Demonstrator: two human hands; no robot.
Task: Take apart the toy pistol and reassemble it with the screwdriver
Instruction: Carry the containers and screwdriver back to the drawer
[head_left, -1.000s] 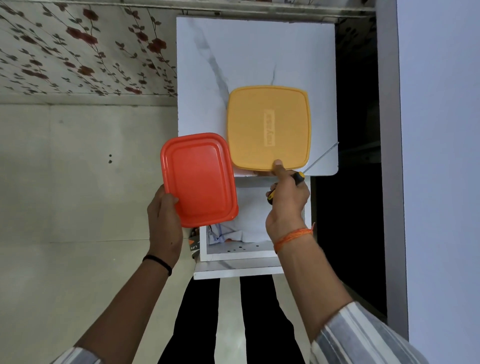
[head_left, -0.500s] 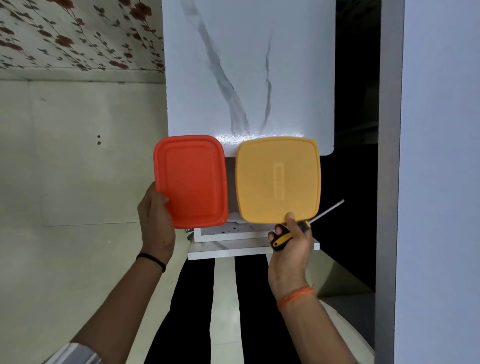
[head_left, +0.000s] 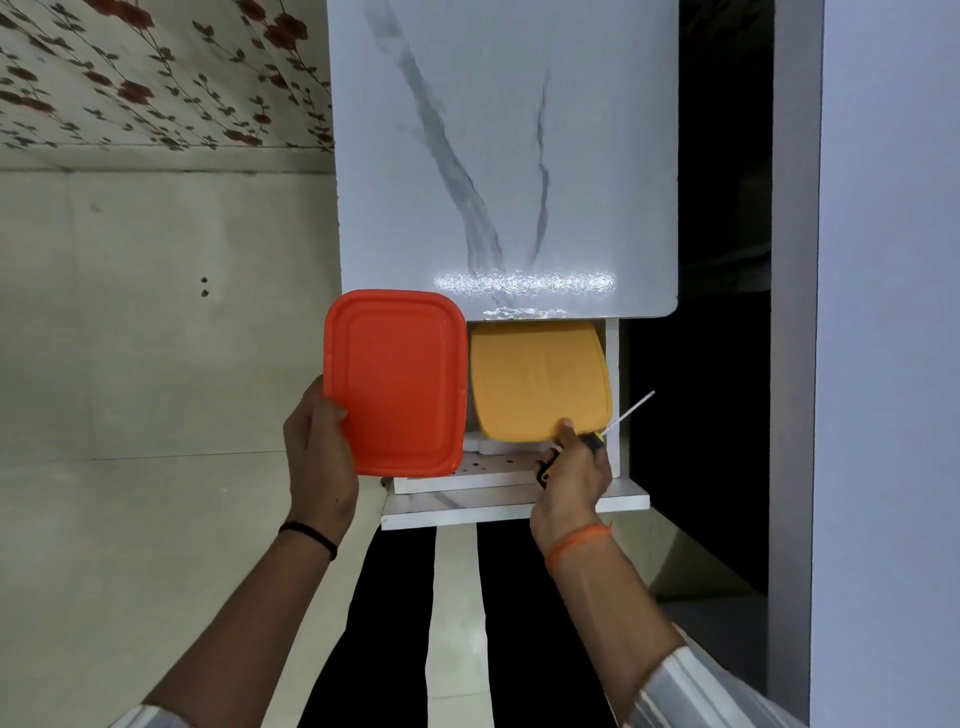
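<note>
My left hand grips the near left edge of an orange-red box lid, held flat in front of the table. My right hand pinches the near edge of a yellow box lid with the thumb on top. The same hand holds a screwdriver with a black and yellow handle, its metal shaft pointing up and to the right. The yellow lid lies partly under the white marble tabletop, inside the shelf space. No toy pistol is in view.
A white lower shelf juts out under the tabletop, with a side panel on its right. A grey wall stands at the right, with a dark gap beside the table. Pale floor tiles spread to the left. My legs show below.
The yellow lid, earlier lying on the tabletop, has come off its front edge, dropped and gone partly under the top into the shelf. The orange-red lid stays in my left hand.
</note>
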